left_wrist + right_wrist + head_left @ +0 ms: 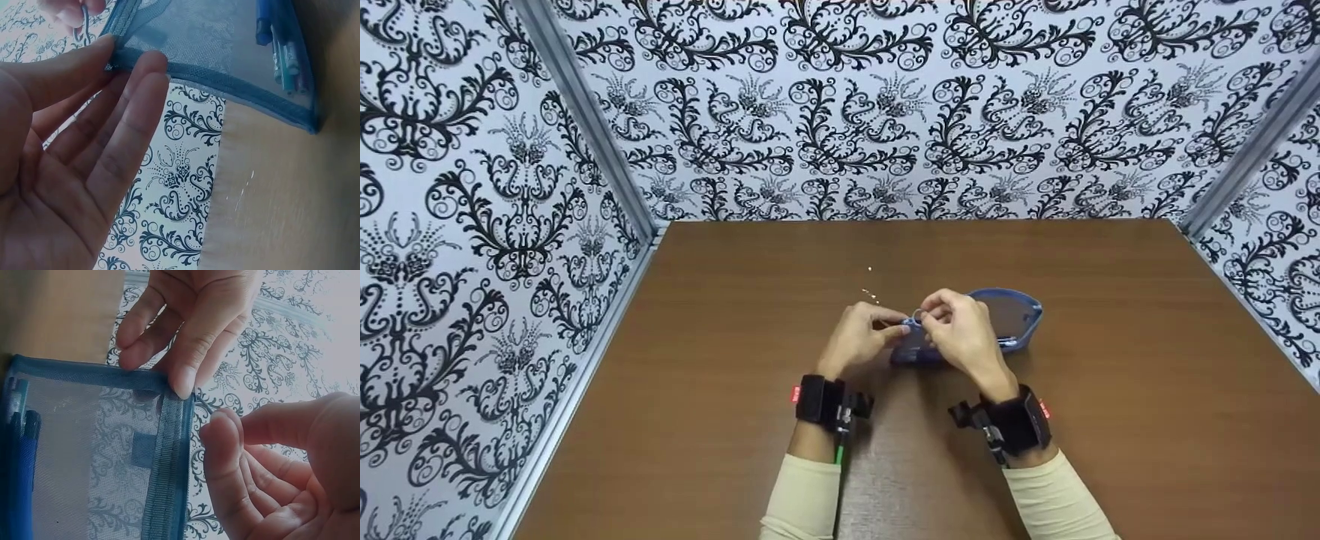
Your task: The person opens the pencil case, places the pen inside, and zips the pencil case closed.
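Observation:
A blue mesh zip pouch (1020,311) is held up over the table, its see-through side facing up. My left hand (859,334) pinches its top corner between thumb and fingers, at the end of the zip band (163,467). Close beside that corner, my right hand (964,330) pinches a small metal ring-shaped pull (84,25) between thumb and index finger. Through the mesh show a blue pen (263,22) and several thinner pens (287,70) at the pouch's far side. The right fingertips partly hide the pull.
The brown wooden table (720,300) spreads out around both hands. Patterned black-and-white walls (847,112) close it in at the back and sides, with metal posts (585,112) at the corners. Tiny bright specks (870,294) show on the table beyond the left hand.

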`<state>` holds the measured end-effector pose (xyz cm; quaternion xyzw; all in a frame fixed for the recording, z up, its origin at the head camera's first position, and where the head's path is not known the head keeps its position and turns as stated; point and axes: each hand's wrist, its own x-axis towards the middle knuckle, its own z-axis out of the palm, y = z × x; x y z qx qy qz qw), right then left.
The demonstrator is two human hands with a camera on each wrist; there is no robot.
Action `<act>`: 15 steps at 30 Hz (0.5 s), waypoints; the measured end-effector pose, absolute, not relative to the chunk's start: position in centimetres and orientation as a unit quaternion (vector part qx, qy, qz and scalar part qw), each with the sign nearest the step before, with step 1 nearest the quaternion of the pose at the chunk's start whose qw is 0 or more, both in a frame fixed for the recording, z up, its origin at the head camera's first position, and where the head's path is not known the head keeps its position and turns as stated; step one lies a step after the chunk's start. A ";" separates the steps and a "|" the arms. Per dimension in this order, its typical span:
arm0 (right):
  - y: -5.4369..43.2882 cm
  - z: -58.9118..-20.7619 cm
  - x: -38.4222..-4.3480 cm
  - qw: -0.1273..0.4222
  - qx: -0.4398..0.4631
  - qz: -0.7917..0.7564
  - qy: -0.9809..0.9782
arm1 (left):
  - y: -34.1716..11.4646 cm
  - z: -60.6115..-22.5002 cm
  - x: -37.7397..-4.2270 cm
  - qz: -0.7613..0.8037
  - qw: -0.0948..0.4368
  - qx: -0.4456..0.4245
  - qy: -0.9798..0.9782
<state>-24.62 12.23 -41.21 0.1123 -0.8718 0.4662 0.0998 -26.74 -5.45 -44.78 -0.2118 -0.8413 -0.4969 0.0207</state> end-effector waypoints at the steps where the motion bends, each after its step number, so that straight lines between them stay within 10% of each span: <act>1: 12.2 -41.2 -24.6 0.101 0.110 0.466 -0.872 | -5.5 -44.8 -26.8 -0.499 0.016 -0.213 -0.840; 15: 12.3 -41.4 -24.8 0.101 0.105 0.462 -0.875 | -6.0 -44.8 -26.7 -0.507 -0.013 -0.223 -0.833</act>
